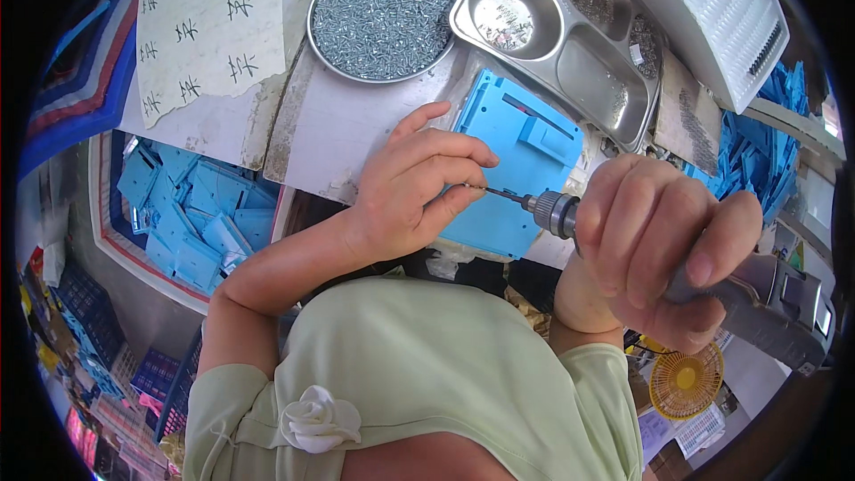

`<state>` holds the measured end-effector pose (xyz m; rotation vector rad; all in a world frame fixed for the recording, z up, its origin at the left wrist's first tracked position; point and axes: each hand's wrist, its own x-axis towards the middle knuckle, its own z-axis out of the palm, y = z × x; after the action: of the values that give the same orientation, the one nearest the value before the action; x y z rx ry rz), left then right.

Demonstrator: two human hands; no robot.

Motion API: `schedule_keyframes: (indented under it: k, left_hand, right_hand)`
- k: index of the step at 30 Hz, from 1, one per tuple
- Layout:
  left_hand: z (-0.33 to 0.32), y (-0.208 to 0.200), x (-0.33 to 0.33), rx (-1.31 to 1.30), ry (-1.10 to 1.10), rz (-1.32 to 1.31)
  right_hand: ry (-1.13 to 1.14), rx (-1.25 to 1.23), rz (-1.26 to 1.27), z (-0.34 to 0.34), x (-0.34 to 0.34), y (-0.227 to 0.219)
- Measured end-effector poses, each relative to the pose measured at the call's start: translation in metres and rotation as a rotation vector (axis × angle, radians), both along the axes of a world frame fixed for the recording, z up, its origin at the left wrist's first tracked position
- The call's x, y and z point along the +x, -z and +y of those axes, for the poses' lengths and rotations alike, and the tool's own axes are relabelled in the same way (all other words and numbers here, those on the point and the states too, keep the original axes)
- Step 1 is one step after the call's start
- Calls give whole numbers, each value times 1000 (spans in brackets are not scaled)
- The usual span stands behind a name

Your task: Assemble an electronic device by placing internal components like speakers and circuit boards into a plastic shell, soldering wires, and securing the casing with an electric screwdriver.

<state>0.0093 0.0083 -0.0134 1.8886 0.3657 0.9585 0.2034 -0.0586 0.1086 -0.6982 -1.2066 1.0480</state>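
My right hand is wrapped around the grey handle of a cordless drill. The drill's chuck carries a thin bit that points left. At the bit's tip, my left hand is closed in a pinch of thumb and index finger on what looks like a small screw, mostly hidden by the fingertips. Beneath both hands, a flat blue plastic panel with a raised block and a slot lies on the table.
A round metal dish full of small screws stands behind my left hand. Beside it is a steel compartment tray with small metal parts. Blue plastic pieces fill a box at left; more blue pieces are piled at right. A handwritten paper lies far left.
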Motion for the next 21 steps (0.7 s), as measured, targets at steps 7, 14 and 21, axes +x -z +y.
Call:
schedule_keyframes:
  k: [7, 14, 21]
  left_hand:
    - [3, -7, -6, 192, -77, 133]
    - [10, -3, -5, 282, -27, 213]
    - [-3, -1, -5, 324, -17, 243]
  right_hand:
    - [41, -44, -22, 6, -3, 3]
    - [157, 75, -6, 45, 22, 26]
    - [294, 51, -161, 71, 4, 53]
